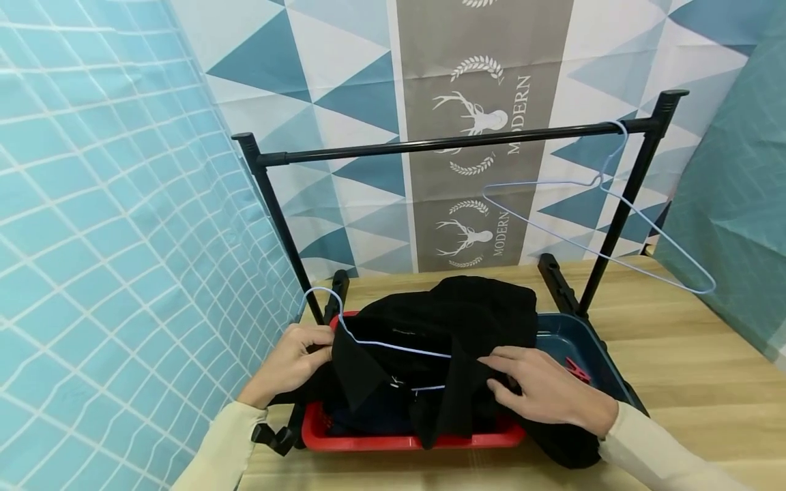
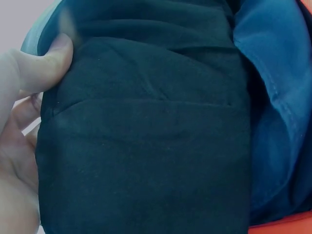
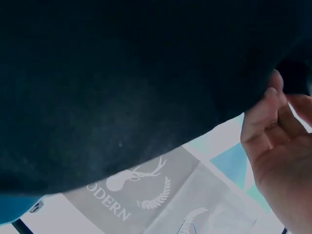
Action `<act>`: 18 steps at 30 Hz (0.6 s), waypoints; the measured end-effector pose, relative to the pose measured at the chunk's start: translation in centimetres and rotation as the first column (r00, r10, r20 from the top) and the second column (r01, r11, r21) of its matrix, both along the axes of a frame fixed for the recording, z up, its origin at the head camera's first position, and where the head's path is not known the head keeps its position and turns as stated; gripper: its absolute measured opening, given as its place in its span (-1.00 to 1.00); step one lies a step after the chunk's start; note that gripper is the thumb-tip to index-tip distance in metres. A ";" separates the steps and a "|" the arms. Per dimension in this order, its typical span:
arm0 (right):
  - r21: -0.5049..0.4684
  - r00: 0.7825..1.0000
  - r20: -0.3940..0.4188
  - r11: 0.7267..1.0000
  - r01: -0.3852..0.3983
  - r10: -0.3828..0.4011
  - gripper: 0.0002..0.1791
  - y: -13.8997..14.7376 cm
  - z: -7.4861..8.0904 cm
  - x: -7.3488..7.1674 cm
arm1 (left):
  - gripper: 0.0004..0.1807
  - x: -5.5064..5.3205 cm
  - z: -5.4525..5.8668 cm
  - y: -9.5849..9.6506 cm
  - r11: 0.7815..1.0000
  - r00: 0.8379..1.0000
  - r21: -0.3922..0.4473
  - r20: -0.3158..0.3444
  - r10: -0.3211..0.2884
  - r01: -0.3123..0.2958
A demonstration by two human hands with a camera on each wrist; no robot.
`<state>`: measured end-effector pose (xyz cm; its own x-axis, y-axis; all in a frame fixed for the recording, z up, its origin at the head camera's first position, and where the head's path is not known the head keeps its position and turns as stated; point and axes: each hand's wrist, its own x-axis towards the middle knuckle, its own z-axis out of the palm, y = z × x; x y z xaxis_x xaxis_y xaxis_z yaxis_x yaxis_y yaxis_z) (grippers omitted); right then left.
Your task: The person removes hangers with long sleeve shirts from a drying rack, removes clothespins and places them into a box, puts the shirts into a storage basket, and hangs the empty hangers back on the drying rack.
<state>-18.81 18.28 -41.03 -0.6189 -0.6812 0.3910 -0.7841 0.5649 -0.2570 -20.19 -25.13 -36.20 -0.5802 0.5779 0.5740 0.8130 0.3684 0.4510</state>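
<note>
A black collared shirt [image 1: 473, 307] lies over the red tray, its collar spread toward me. Inside its neck sits a light blue wire hanger [image 1: 399, 348], with the hook sticking up by the left side of the collar. My left hand [image 1: 288, 361] pinches the shirt beside that hook; in the left wrist view its thumb [image 2: 61, 51] presses on the black cloth. On the other side, my right hand [image 1: 546, 389] pinches the shirt's right front between thumb and fingers, and the right wrist view shows fingertips [image 3: 275, 80] at the cloth edge. The hanger's right end is hidden by cloth.
Beneath the shirt is the red tray [image 1: 362, 443], with dark blue cloth [image 2: 282, 122] in it. A dark blue tray [image 1: 555, 324] holding a red clothespin [image 1: 577, 370] stands at right. Behind rises a black rack [image 1: 430, 144], with another light blue hanger [image 1: 537, 182] on its bar.
</note>
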 end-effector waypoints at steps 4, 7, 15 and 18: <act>-0.042 0.997 -0.002 0.997 -0.072 0.072 -0.74 0.3 -0.6 -0.5 | -0.59 0.1 -0.1 0.1 1.000 1.000 0.011 0.000 -0.015 0.015; -0.108 0.990 0.023 0.985 -0.135 0.138 -0.85 0.7 -0.9 -1.2 | -0.57 0.1 -0.2 -0.2 0.998 0.999 0.035 0.010 -0.045 0.044; -0.090 0.995 0.000 0.991 -0.103 0.104 -0.75 1.0 -1.4 -1.8 | -0.50 -0.1 -0.4 -0.5 0.984 0.989 0.118 0.053 -0.141 0.134; -0.093 0.995 0.015 0.991 -0.096 0.098 -0.74 0.4 -1.4 -1.8 | -0.50 -0.2 -0.4 -0.3 0.976 0.984 0.153 0.070 -0.164 0.152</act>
<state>-20.65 18.65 -42.44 -0.5596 -0.7004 0.4431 -0.8285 0.4597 -0.3198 -20.37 -25.43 -36.61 -0.5366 0.5791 0.6138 0.8138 0.1627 0.5579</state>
